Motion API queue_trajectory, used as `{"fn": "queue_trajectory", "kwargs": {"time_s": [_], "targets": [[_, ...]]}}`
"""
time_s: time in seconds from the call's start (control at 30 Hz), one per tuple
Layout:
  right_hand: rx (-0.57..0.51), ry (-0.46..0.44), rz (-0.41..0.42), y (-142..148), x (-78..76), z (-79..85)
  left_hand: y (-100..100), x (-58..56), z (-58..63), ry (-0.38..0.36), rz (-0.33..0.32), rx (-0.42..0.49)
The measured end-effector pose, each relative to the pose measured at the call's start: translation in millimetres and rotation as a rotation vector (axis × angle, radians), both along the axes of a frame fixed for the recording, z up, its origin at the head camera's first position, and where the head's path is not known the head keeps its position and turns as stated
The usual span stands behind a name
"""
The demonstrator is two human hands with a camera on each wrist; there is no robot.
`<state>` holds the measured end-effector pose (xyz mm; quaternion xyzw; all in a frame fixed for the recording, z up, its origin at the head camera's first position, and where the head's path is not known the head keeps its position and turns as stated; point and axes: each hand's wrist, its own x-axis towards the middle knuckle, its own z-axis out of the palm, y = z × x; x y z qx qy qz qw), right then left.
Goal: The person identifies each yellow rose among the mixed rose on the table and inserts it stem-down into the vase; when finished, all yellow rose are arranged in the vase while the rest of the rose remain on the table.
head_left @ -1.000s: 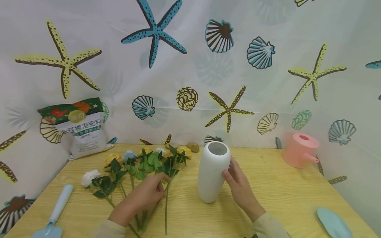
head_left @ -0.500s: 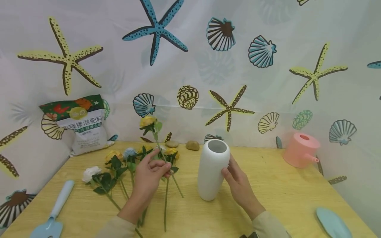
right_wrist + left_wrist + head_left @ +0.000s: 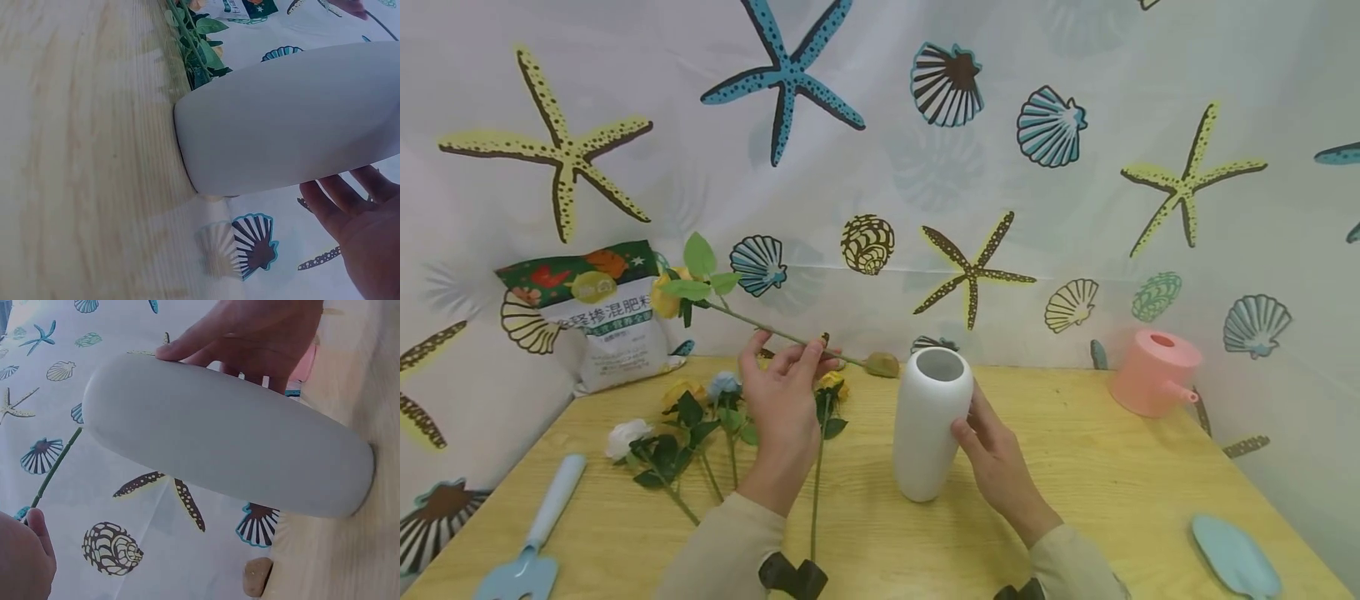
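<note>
The left hand [image 3: 781,400] is pinching a yellow flower [image 3: 688,289] by its stem [image 3: 760,324]; the right hand [image 3: 994,450] is gripping a white vase [image 3: 927,433], seemingly lightly.

On desk [image 3: 1112,467]: vase [image 3: 928,433] central; flowers [image 3: 627,437] left; tool [image 3: 555,502] farther left, toward front; bag [image 3: 615,333] back left; can [image 3: 1152,377] back right; scoop [image 3: 1236,557] front right; stone [image 3: 881,364] behind vase, slightly left.
</note>
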<state>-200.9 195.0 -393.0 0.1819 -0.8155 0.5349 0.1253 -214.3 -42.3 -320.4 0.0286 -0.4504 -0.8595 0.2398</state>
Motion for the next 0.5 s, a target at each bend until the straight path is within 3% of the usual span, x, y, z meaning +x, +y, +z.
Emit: {"fn": "queue_trajectory", "kwargs": {"time_s": [0.1,0.23,0.5], "targets": [[0.003,0.002,-0.004,-1,-1.7,0.7,7,-4.3,11.9,0.058,0.019,-0.006],[0.006,0.002,-0.011,-3,-3.6,0.2,16,-7.2,23.6,0.107,0.03,-0.095],[-0.007,-0.026,-0.032,-2,-2.3,-1.6,31,-9.3,27.0,0.144,-0.021,-0.369]]}}
